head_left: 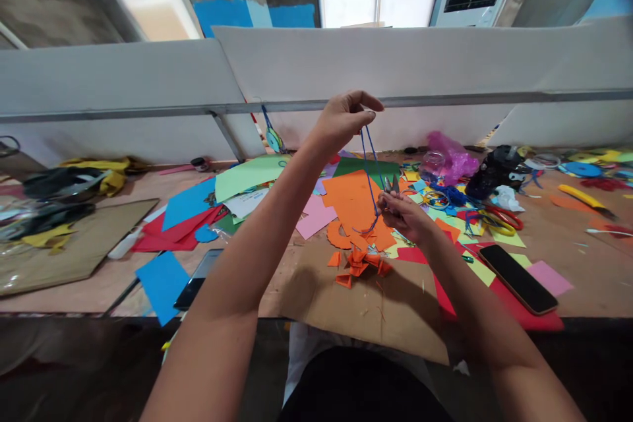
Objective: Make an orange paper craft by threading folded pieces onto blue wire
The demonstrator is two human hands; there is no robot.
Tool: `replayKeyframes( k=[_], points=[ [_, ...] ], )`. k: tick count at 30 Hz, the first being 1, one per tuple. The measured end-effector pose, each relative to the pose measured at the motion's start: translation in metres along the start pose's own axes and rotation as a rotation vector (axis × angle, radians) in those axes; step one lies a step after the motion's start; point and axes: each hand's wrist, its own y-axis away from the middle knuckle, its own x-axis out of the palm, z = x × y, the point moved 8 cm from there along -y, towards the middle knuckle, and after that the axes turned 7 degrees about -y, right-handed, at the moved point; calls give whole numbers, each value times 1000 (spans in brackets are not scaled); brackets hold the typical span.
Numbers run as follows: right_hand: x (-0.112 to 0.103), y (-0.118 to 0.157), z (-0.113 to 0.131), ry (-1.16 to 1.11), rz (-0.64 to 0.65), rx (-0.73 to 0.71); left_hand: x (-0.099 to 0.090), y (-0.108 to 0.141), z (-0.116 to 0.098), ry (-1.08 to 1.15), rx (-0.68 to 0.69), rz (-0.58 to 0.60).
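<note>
My left hand (350,113) is raised in front of the white board, thumb and finger pinched on the top of a blue string (368,171). The string hangs down as a long, narrow loop. At its lower end is my right hand (403,214), fingers closed around scissors whose metal blades (391,184) point upward. The string passes right beside those fingers; whether they also grip it is hidden. Below lie a large orange paper sheet (351,198) and a small heap of cut orange pieces (363,264) on brown cardboard (395,316).
A phone (518,278) rests on red paper at right, near red-and-yellow-handled scissors (499,219) and a yellow cutter (583,199). Another phone (198,277) lies at left by blue paper (162,285). A metal rail (445,100) crosses the white board behind.
</note>
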Motion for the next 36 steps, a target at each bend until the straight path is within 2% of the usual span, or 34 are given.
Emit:
replayKeyframes(
  k=[5,13,16,19,22,25,27,32,36],
  points=[
    [5,-1,-12,-30,9,44,-3,-1,2,-21,-6,-31],
    [-9,4,-24,7,-9,45,-17,-1,9,-20,-39,-103],
    [-25,13,-24,56,-61,73,-29,-1,18,-23,-42,-169],
    [-51,21,-26,141,-136,92,-41,0,26,-29,-49,-226],
    [-84,27,-29,337,-210,108,-50,1,30,-45,-62,-270],
    [-115,34,-23,837,-313,135,-56,3,30,-49,-67,-302],
    [-130,38,-19,1010,-342,159,-57,3,30,-46,-75,-312],
    [-154,44,-4,1329,-425,218,-53,1,34,-53,-93,-297],
    [-162,42,7,1555,-505,228,-42,0,33,-64,-84,-201]
  ],
)
